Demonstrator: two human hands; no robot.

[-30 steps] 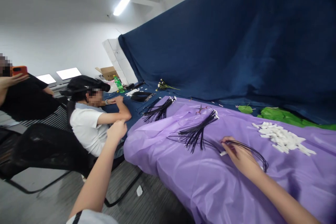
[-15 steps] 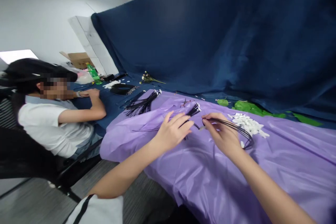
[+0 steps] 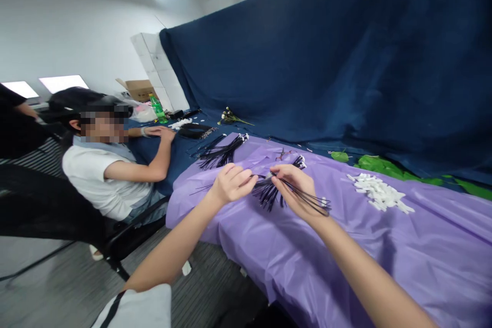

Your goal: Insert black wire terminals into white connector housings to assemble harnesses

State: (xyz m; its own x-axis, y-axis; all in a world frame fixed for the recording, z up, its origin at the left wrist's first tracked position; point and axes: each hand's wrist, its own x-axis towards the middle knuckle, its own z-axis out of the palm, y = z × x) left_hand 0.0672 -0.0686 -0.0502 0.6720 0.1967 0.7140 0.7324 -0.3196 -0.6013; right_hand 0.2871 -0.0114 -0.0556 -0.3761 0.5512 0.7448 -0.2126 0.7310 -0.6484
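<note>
A looped bundle of thin black cords (image 3: 309, 199) is held in the right hand (image 3: 294, 184), above the bench (image 3: 442, 236), its far ends bending back over the wrist. A small pale tag (image 3: 269, 176) shows at that hand's fingertips, which are clamped on the cords. From there a thin dark strand (image 3: 262, 177) crosses the short gap to the left hand (image 3: 233, 183), whose curled fingers are pinched together on it. The two hands are near each other but apart.

Just behind and partly hidden by them, a fanned sheaf of black cords with white ends (image 3: 266, 199) lies on the glossy purple sheet (image 3: 288, 266) covering the bench. A similar black sheaf with white tips (image 3: 222, 151) lies farther left. Small scissors with reddish handles (image 3: 283, 154) rest beyond the nearer sheaf, and a heap of short white pieces (image 3: 380, 193) lies well to its right.

Along the back edge are broad green leaves (image 3: 378, 165) and a sprig of small pale flowers (image 3: 230, 116), before a tall navy-blue cloth (image 3: 307, 51). At the far left end stand a green plastic bottle (image 3: 157, 106) and an open brown cardboard box (image 3: 139, 89). Another person in a white short-sleeved top (image 3: 90, 164) sits there, forearms on the bench.
</note>
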